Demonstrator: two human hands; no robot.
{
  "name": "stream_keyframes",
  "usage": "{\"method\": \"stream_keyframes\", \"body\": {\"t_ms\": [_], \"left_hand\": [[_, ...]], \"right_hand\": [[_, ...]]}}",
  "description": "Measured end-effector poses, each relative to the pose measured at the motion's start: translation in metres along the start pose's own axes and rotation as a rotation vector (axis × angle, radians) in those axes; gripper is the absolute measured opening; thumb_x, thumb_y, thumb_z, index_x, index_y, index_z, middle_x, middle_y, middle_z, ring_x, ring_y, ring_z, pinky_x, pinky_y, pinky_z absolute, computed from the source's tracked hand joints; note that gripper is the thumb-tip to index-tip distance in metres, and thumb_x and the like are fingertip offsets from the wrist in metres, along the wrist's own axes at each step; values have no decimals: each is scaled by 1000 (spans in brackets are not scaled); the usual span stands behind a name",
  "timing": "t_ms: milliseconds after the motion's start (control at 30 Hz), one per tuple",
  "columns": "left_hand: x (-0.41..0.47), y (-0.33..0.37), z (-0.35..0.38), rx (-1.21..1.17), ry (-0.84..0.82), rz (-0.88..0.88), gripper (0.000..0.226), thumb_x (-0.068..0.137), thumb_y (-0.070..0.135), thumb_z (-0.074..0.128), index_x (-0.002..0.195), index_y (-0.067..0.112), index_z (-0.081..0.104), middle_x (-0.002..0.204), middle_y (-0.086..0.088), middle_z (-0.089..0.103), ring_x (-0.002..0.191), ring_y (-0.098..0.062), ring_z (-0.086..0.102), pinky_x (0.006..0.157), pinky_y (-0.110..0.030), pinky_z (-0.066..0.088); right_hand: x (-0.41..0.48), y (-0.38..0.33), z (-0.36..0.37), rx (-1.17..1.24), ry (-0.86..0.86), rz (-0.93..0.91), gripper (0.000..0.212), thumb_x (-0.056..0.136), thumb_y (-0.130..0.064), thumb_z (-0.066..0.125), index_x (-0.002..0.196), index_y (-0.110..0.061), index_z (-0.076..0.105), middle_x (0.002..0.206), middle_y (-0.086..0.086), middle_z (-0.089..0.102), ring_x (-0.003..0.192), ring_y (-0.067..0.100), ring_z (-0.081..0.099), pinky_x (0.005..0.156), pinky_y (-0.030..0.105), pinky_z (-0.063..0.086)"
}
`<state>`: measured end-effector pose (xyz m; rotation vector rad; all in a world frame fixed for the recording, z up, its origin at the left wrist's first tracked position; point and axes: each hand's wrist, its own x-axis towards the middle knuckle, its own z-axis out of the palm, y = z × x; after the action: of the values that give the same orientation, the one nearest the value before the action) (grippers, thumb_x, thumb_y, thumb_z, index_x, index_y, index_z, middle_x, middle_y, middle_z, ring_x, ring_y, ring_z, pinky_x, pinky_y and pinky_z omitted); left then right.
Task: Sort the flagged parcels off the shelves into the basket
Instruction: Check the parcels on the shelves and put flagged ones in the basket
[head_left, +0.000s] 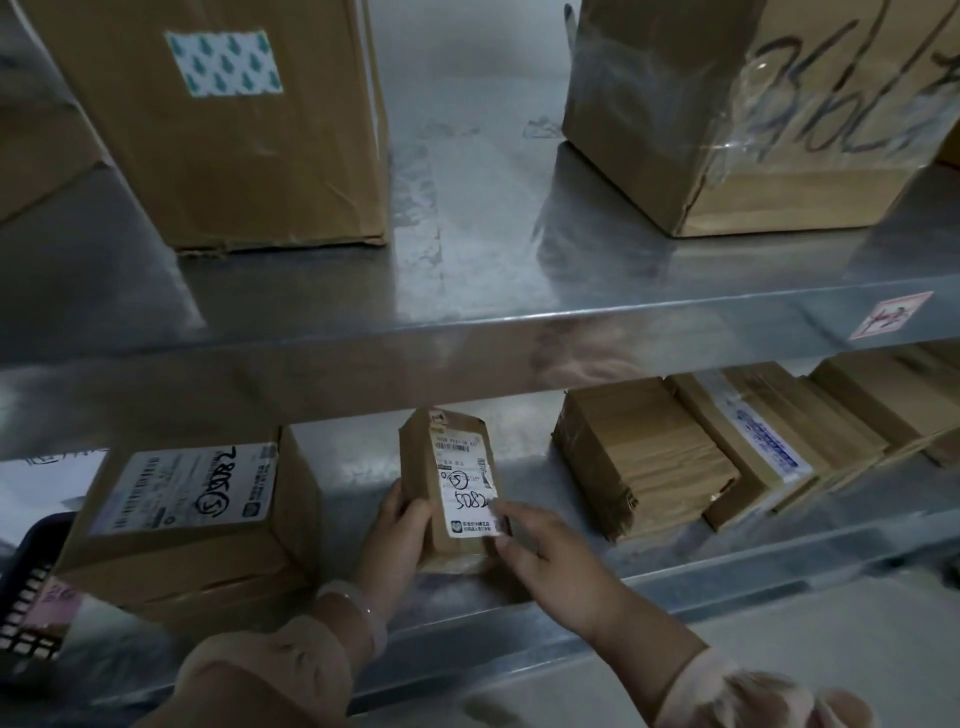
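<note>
On lower shelf (571, 587), our left hand (397, 530) and right hand (540, 545) grip small parcel (449, 488) by its sides; looks light, stiff cardboard, label slick.

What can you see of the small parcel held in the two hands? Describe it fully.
The small parcel is a brown cardboard box, creased and taped, upright at the front of the metal lower shelf. A white label on its front carries small print, a circled 5 and handwritten digits beginning 508. The left hand grips its left side; the right hand pinches its right edge, over the label.
</note>
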<state>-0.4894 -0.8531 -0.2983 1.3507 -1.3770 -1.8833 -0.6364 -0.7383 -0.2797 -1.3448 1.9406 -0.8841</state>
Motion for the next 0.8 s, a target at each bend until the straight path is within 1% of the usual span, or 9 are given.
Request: {"method": "stream_keyframes", "body": {"t_ms": [100,200,267,367,433,533,600,700,800], "left_hand": [[0,-2,-5,187,93,37,15,97,38,49,94,42,64,80,18,75,79,-7,70,66,-25,50],[0,-4,-4,259,57,43,21,99,36,50,111,33,66,92,13,76,89,-9,70,76,-27,55],[1,-3,0,298,59,66,23,99,25,51,119,29,63,105,5,74,98,-16,69,82,-32,57],[4,6,10,373,177,186,29,94,9,54,118,25,57,111,-2,66,96,-21,67,66,-24,59],[4,14,20,520,279,326,40,90,9,59,129,19,54,122,-6,54,97,-18,61,64,-13,54],[-2,27,47,621,309,551,50,88,10,64,136,17,49,136,0,43,112,-9,46,86,-15,46],[-4,32,73,652,205,628,53,87,11,65,138,17,49,141,1,42,122,-6,38,102,-19,33],[-8,33,115,636,22,533,59,92,18,62,146,22,40,147,4,36,135,-8,31,109,-18,20],[-7,32,153,563,-86,396,63,93,22,59,150,24,32,152,4,33,137,-12,35,113,-28,28]], "right_hand": [[-5,7,-1,-79,11,-34,43,96,-30,53,138,-32,46,136,-11,46,120,-5,38,90,-7,15],[-6,10,-17,-119,138,-63,43,94,-27,56,137,-31,48,138,-12,47,130,1,37,101,3,18],[-5,11,-37,-149,272,-119,42,92,-27,56,133,-34,51,134,-15,49,126,-1,41,104,11,28],[-5,18,-75,-261,512,-155,41,88,-29,54,129,-33,52,126,-17,52,116,-2,44,101,12,31],[-2,32,-100,-347,606,-30,45,88,-27,58,132,-24,52,134,-1,51,124,16,44,107,29,34],[-1,52,-128,-376,514,261,58,89,-33,58,142,-21,39,148,9,35,135,29,33,111,42,31],[-1,61,-136,-467,422,291,62,89,-39,56,145,-22,33,153,10,26,140,29,26,113,42,27],[-1,68,-140,-629,347,231,64,88,-48,53,145,-28,31,154,11,22,140,31,23,115,42,24],[-1,74,-148,-691,280,182,67,85,-52,50,145,-30,30,150,9,30,137,30,26,115,39,20]]}}
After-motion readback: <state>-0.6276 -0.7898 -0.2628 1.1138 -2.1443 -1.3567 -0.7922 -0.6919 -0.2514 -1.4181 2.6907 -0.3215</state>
